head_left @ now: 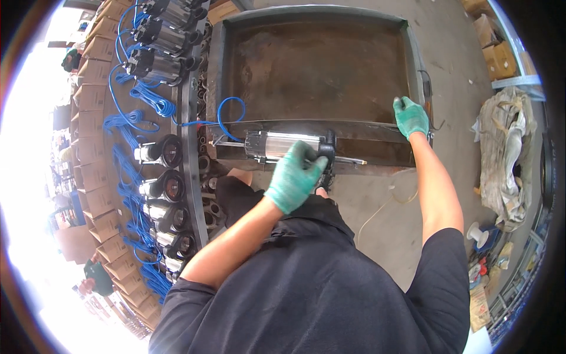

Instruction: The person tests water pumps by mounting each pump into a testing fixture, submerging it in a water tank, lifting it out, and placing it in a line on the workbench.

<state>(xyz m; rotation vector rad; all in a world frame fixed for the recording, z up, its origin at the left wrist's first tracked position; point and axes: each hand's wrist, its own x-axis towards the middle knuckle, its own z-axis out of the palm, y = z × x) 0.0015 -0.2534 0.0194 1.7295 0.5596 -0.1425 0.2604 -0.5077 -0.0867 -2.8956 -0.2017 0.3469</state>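
Under left hand (295,177), pump (283,144) end hidden

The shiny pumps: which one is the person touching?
The silver pump lying across the near edge of the rusty metal tray, under the left hand. The other pumps sit in a row on the left rack, untouched, with blue cables.

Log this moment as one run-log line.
left hand: grips steel pump on tank rim | right hand: rests on metal tank edge | blue cable: looped at pump | side: more pumps
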